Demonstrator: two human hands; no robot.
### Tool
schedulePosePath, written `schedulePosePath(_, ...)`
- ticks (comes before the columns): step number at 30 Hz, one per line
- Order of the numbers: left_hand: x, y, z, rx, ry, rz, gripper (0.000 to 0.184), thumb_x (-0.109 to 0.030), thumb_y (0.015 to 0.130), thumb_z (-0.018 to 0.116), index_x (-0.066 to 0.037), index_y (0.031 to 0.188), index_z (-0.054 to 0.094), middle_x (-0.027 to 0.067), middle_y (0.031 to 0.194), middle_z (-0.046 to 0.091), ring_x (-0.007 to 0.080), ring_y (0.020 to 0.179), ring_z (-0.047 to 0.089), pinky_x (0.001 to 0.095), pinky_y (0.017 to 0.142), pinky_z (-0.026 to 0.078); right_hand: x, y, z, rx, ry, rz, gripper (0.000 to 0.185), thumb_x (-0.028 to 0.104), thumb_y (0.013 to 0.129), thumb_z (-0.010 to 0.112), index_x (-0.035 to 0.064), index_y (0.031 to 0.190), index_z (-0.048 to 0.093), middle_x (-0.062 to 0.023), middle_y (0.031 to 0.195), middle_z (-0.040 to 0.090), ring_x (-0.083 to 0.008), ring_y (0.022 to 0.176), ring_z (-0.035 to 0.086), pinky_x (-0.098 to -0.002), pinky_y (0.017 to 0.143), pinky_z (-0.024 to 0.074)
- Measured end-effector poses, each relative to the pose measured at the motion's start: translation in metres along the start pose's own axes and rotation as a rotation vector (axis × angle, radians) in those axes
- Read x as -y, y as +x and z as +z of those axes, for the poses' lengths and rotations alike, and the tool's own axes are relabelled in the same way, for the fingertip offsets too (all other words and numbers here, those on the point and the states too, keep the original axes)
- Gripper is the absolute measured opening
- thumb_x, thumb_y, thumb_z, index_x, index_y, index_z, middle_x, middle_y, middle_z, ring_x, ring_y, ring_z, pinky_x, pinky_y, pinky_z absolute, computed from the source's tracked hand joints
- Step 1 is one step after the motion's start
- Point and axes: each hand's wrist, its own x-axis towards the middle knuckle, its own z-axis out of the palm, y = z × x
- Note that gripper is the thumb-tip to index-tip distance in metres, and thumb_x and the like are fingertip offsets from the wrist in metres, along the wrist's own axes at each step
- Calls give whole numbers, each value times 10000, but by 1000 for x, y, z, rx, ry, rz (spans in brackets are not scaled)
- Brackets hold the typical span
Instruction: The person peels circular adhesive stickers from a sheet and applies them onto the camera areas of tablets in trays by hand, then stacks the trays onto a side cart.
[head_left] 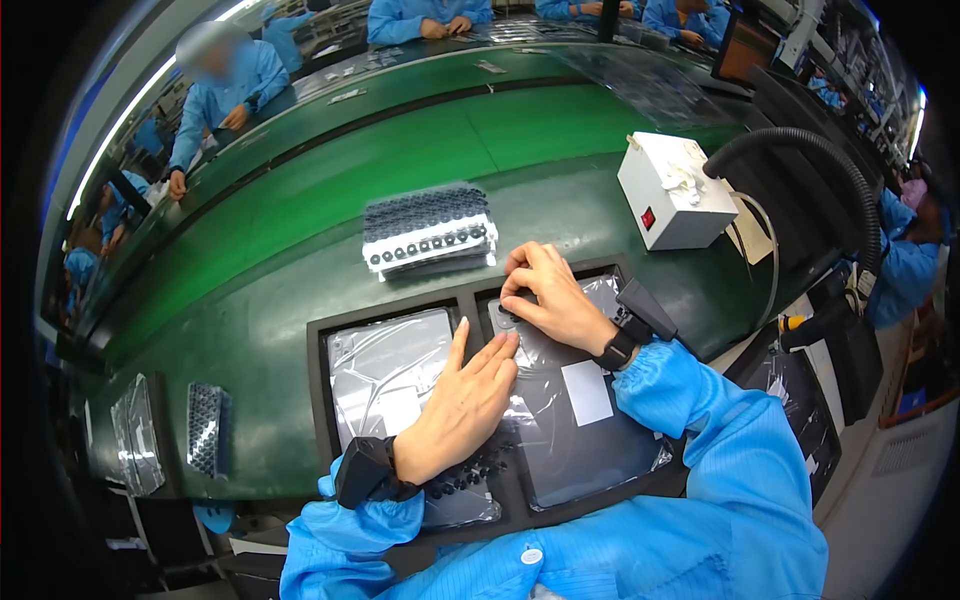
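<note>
Two flat grey panels in clear film lie side by side in a black two-bay frame: the left panel (350, 355) and the right panel (570, 460), which bears a white label (587, 392). My left hand (462, 405) rests flat across the frame's middle bar, fingers stretched out, with its fingertips on the right panel's film. At that panel's upper left corner, my right hand (548, 295) pinches a small black piece (509, 298) beside a round fitting; the fingers partly hide it. Loose small black pieces (468, 474) lie on the left panel, below my left wrist.
Beyond the frame stands a stack of clear trays (430, 232) with black round parts. A white box (680, 195) with a red switch and black hose (845, 160) is at right. Film-wrapped items (137, 435) lie far left. Co-workers (225, 95) sit across the green conveyor (400, 150).
</note>
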Motion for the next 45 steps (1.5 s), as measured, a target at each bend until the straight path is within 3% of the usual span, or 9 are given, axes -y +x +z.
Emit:
schedulePosePath(9,2,-1,0,35,16,16,137,-49,885,574,21,983,509,238,1313,537,323,1269,498,604,1129,219,-1,-1,4,-13,-71,32,107,151,768,700,69,803,642,-71,1065,523,-259,1045,476,-388,900,374)
schedulePosePath(18,2,-2,-2,63,50,20,124,-68,904,555,18,982,511,239,1326,523,317,1295,471,611,1131,201,8,-13,-6,-10,-244,-176,74,94,786,673,46,837,649,-103,1138,554,-280,1105,510,-395,892,411)
schedulePosePath(20,1,-2,-2,65,50,18,124,-71,906,555,16,982,512,240,1324,523,318,1292,472,612,1131,201,11,-15,-12,61,-309,-238,199,60,762,674,58,960,681,-144,1206,553,-320,1118,528,-408,906,446)
schedulePosePath(27,1,1,-1,74,25,1,137,-80,901,574,18,974,512,240,1307,535,325,1281,480,597,1123,226,16,-21,0,67,-636,-460,298,90,730,632,-39,998,652,-126,1164,576,-251,1150,538,-402,890,438)
schedulePosePath(32,8,-3,-15,-118,-363,-160,56,-67,905,586,-38,939,553,192,1296,575,359,1353,412,541,1133,243,24,-14,-33,130,-276,-202,304,80,809,625,86,1105,692,-92,1188,576,-258,1168,499,-394,928,406)
schedulePosePath(34,7,-8,-35,-132,-512,-290,38,-71,916,582,-36,930,575,141,1125,673,344,1279,508,477,1088,337,46,-28,-39,64,121,-39,298,110,879,617,83,1172,663,-109,1166,577,-276,1123,528,-372,923,436)
schedulePosePath(36,14,-14,-42,-99,-789,-438,117,-106,943,593,4,912,613,88,901,714,183,976,650,324,900,473,73,-41,-44,133,425,134,392,196,911,650,34,1260,575,-106,1098,635,-215,1016,613,-336,872,477)
schedulePosePath(38,14,-18,-42,-161,-1086,-538,180,-173,932,624,-15,845,621,59,792,687,121,779,633,279,745,479,92,-52,-38,208,522,155,478,169,881,694,25,1293,498,-91,1031,664,-197,968,636,-331,863,486)
schedulePosePath(45,9,-38,-46,-250,-1279,-611,190,-194,992,560,-5,976,564,57,815,673,66,757,605,207,672,454,117,-49,-15,272,490,114,465,22,865,686,57,1279,479,-67,892,635,-140,848,632,-301,774,507)
